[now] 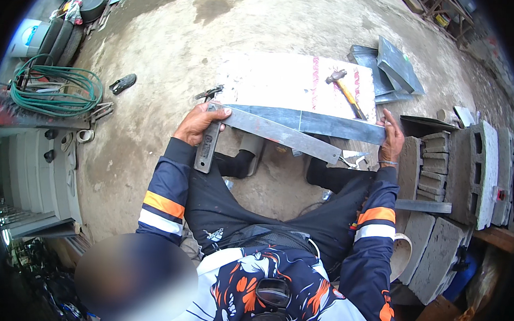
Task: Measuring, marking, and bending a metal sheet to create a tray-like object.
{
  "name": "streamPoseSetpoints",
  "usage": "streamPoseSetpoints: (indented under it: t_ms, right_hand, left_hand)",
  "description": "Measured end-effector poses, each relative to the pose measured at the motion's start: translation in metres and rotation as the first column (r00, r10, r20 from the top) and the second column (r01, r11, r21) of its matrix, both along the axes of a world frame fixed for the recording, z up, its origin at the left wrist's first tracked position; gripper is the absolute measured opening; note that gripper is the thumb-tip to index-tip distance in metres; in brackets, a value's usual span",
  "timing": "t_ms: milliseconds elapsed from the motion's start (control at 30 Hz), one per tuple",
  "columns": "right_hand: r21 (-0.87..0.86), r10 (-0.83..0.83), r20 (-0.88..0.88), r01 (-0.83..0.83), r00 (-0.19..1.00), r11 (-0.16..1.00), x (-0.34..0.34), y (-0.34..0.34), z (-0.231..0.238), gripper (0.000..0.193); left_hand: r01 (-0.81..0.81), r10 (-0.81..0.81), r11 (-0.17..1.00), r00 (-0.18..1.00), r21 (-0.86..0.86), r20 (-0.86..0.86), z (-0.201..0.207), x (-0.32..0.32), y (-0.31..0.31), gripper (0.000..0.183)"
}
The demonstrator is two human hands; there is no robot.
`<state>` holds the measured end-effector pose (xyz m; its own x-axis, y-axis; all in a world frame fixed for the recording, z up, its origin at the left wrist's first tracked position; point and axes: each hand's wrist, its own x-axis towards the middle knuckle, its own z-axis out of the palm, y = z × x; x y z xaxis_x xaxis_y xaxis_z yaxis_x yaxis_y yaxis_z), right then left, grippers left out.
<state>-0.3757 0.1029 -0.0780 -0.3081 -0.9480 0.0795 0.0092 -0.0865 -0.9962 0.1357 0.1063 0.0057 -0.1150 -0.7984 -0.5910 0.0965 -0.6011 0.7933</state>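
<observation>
My left hand (196, 125) is closed round a metal try square near its corner. The square's thick stock (206, 149) points down toward my left thigh, and its flat blade (281, 134) slants away to the right. Behind the blade lies a long dark sheet metal strip (340, 126), with a thin light line across it. At the strip's right end, my right hand (392, 138) grips it, the index finger raised along the edge. Under the strip's far edge is a white board (267, 79) with red patterns. On it rests a hammer (348, 97) with a yellow handle.
Black-handled pliers (210, 92) lie by the board's left edge, and metal locking pliers (354, 160) near my right knee. Bent sheet metal pieces (398, 69) sit beyond on the right. Concrete blocks (463, 171) stand at my right. A coiled green hose (54, 94) and a shoe (122, 84) are left.
</observation>
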Motion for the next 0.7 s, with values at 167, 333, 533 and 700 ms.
streamPoseSetpoints:
  t_ms: [167,333,533,700]
  right_hand:
    - [-0.015,0.041,-0.135,-0.044,0.99,0.999,-0.012,0.002,-0.003,0.041]
    - [-0.037,0.038,-0.08,-0.041,0.996,0.998,-0.016,0.001,-0.007,0.04]
    - [-0.004,0.033,-0.066,-0.034,0.997,0.999,-0.013,0.001,-0.007,0.04]
    - [-0.006,0.039,-0.098,-0.039,0.994,0.999,-0.011,0.0,-0.003,0.04]
  left_hand:
    - [0.012,-0.012,1.0,1.0,0.023,0.017,-0.003,0.002,-0.002,0.025]
    - [0.032,-0.032,0.999,0.999,0.028,-0.005,0.0,-0.003,-0.003,0.022]
    - [0.045,-0.045,0.999,0.998,0.016,-0.032,-0.003,0.002,-0.004,0.021]
    - [0.063,-0.062,0.998,0.997,0.004,-0.054,-0.006,0.005,-0.006,0.02]
